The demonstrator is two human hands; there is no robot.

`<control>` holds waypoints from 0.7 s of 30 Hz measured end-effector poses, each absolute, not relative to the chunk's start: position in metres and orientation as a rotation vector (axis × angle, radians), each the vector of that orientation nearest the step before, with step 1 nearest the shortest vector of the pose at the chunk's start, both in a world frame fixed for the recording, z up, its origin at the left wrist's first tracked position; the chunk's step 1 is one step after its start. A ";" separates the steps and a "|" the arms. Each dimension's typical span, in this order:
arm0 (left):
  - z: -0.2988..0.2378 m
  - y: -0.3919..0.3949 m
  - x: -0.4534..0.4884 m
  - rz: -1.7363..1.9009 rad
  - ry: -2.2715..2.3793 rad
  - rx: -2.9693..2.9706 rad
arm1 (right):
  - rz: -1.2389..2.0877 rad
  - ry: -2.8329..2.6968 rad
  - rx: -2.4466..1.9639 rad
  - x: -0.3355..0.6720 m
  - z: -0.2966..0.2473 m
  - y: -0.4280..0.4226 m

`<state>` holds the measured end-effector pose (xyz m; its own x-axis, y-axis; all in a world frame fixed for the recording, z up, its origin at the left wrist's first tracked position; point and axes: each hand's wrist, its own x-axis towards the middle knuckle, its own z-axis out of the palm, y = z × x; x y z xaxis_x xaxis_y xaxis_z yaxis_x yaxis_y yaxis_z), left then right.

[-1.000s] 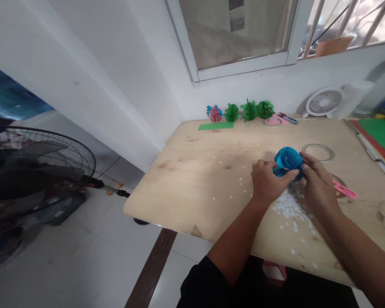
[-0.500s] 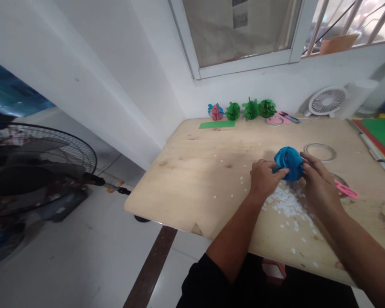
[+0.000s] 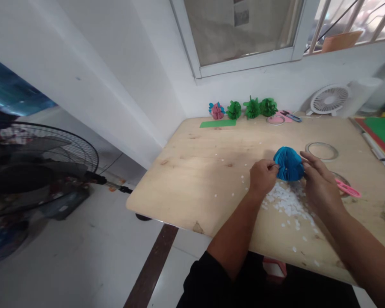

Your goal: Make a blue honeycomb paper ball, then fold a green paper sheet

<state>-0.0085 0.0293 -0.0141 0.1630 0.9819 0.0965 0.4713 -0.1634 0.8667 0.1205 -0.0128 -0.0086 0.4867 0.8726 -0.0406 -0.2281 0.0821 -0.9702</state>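
A blue paper ball (image 3: pixel 288 164) of folded leaves is held just above the wooden table (image 3: pixel 195 171) between both hands. My left hand (image 3: pixel 263 176) pinches its left side with closed fingers. On the ball's right side my right hand (image 3: pixel 319 184) grips it, fingers curled round the edge. Below the ball lies a heap of small white paper scraps (image 3: pixel 287 203).
Pink scissors (image 3: pixel 348 188) lie right of my right hand, with tape rings (image 3: pixel 321 150) beyond. Three green paper balls (image 3: pixel 250 108) and a pink one (image 3: pixel 216 111) stand by the wall, near a green strip (image 3: pixel 217 123). A small white fan (image 3: pixel 329 100) and coloured paper sheets (image 3: pixel 383 137) sit at the right; a floor fan (image 3: pixel 35 171) stands left.
The ball's open gap has closed into a round shape as both hands pressed its sides together. My left fingers slid from across its front to its left edge.
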 end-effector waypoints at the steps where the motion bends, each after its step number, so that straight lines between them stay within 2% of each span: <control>1: -0.014 0.029 -0.008 0.919 1.401 1.732 | 0.925 -0.673 -1.206 0.120 -0.009 -0.013; 10: -0.017 0.031 -0.005 0.964 1.441 1.679 | 0.924 -0.688 -1.189 0.119 -0.011 -0.013; 21: -0.016 0.028 -0.003 1.164 1.133 1.421 | 1.044 -0.561 -1.203 0.132 -0.014 -0.006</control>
